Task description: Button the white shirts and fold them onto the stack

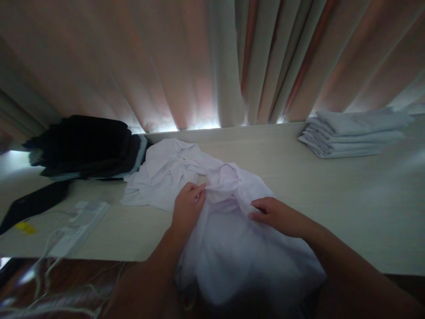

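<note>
Left hand [186,204] pinching a fold of the crumpled white garment [212,208] spilling over the table [332,199] edge at six o'clock, right hand [275,215] resting flat — light, limp, likely best gathered at seams.

White shirt [212,195] in my hands, black clothes pile [83,146], pale grey folded stack [355,133], beige desk [332,190], pinkish curtains [133,57].

The lower part of the white garment [232,261] hangs off the near edge of the table [348,208] and is lost in shadow at the bottom border. Left of the garment, the dark pile [83,146] shows no separate pieces, and the white power strip [79,226] is blurred. Both forearms are cut off by the bottom edge.
</note>
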{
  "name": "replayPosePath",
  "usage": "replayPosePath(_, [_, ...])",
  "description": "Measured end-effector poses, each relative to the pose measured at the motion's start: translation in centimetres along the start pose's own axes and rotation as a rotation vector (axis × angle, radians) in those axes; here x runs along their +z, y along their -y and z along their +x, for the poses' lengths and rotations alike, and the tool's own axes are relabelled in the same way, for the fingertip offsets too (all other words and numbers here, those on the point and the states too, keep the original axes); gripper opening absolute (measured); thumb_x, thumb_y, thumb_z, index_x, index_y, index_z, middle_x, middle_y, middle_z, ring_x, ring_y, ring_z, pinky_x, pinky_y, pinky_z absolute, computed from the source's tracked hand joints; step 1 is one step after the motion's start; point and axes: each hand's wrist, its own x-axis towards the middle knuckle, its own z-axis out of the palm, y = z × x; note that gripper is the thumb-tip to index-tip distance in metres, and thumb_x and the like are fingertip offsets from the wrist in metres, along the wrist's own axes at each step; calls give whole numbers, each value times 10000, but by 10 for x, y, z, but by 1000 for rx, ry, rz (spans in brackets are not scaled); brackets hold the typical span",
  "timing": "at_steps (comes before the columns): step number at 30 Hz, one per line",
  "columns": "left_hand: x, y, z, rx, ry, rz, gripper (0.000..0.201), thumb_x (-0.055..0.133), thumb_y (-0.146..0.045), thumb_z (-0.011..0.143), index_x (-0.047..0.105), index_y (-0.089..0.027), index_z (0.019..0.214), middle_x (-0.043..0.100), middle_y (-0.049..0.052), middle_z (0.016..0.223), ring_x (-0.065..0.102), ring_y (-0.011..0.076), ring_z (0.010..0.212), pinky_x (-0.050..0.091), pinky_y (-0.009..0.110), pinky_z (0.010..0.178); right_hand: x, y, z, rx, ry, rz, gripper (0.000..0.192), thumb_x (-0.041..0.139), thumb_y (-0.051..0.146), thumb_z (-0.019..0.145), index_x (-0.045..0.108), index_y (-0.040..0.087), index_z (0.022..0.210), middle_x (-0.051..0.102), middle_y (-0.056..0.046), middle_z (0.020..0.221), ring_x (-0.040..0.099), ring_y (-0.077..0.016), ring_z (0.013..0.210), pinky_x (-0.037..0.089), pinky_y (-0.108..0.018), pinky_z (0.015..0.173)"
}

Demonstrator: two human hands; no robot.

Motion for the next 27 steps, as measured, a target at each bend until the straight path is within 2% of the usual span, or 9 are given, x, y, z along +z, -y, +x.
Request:
replayPosePath(2, [-5,-1,-1,-11,-12,-5,301,546,-222,908,736,-209,1140,619,30,804,579,153,717,478,272,710,-4,8,-2,75,32,266,292,671,410,848,637,187,663,590,-7,626,497,-140,558,335,-263,508])
replayPosePath(4, [-11,-3,-3,-10,-76,-12,303,550,-224,908,732,-216,1150,618,22,788,577,145,707,473,261,700,-10,17,-5,171,33,599,283,692,459,831,688,179,790,660,-32,705,552,-149,560,391,-263,500])
replayPosePath(6, [-17,-6,-4,18,-180,-15,281,557,-210,894,743,-213,1105,623,24,792,580,143,715,475,261,715,-14,24,-8,205,-38,861,308,733,470,796,702,172,865,689,-50,751,598,-160,591,453,-273,537])
replayPosePath(8, [-21,-10,-6,47,-285,-14,241,558,-185,874,752,-201,1017,630,31,803,581,143,722,478,269,739,-15,28,-9,170,-109,988,302,776,436,761,706,170,886,693,-52,768,620,-161,633,496,-286,608])
replayPosePath(11, [-19,-19,-11,23,-323,-58,198,547,-145,838,724,-185,917,616,15,762,576,139,711,471,268,741,-6,30,-5,124,-125,987,280,804,402,731,687,168,833,667,-32,734,597,-146,625,494,-290,633])
replayPosePath(16, [3,-36,-27,-187,-70,-283,54,606,-223,808,627,-203,854,520,-48,645,511,119,587,438,231,597,26,24,5,111,-165,827,328,770,438,765,583,174,713,557,23,626,451,-93,524,328,-232,495])
replayPosePath(19, [19,-43,-35,-169,-33,-384,137,612,-309,837,542,-207,780,540,-18,739,535,133,674,473,245,650,42,21,9,94,-171,786,319,751,440,780,576,175,755,527,40,619,412,-81,518,272,-224,483])
replayPosePath(23, [27,-42,-36,-173,-27,-412,116,517,-327,903,538,-213,914,610,31,905,595,159,779,481,269,681,51,18,11,97,-197,750,327,752,444,774,553,185,762,459,64,587,371,-77,502,248,-227,473])
replayPosePath(27, [25,-34,-30,-198,29,-299,90,457,-271,915,523,-216,940,584,-14,762,571,159,672,428,269,641,53,17,11,97,-243,727,342,783,424,736,533,191,743,482,54,615,419,-93,541,308,-232,500])
